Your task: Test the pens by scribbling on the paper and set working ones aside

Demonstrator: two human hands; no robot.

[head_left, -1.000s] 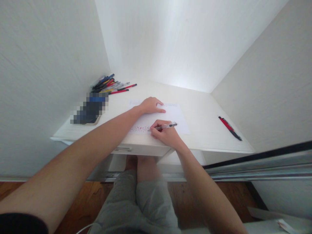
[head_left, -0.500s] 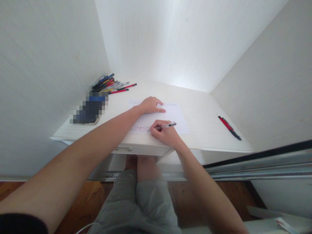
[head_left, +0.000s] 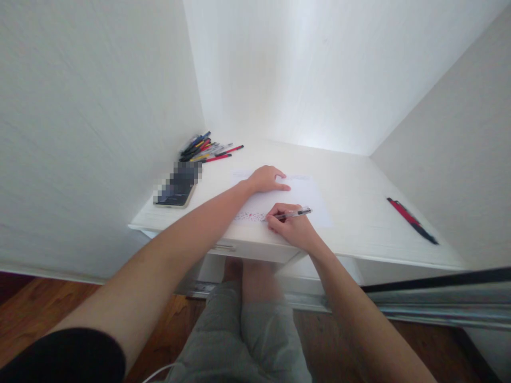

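A white sheet of paper (head_left: 319, 210) lies on the desk, with many small reddish marks along its near edge and faint lines at the top. My right hand (head_left: 293, 223) grips a clear-barrelled pen (head_left: 297, 213), its tip down by the right end of the marks. Resting on the upper part of the sheet is my left hand (head_left: 268, 179), thumb and fingers apart, with nothing held. My left forearm covers the sheet's left side.
Several pens (head_left: 207, 150) are heaped at the desk's back left. A phone (head_left: 178, 186), partly pixelated, lies in front of them. Red and black pens (head_left: 411, 219) lie at the right. White walls enclose the desk (head_left: 347, 183) at the back and sides; a drawer handle (head_left: 223, 248) shows below.
The whole view has shifted, so desk and hands appear further right and slightly lower. Both hands keep nearly the same pose on the sheet, the pen still in my right hand.
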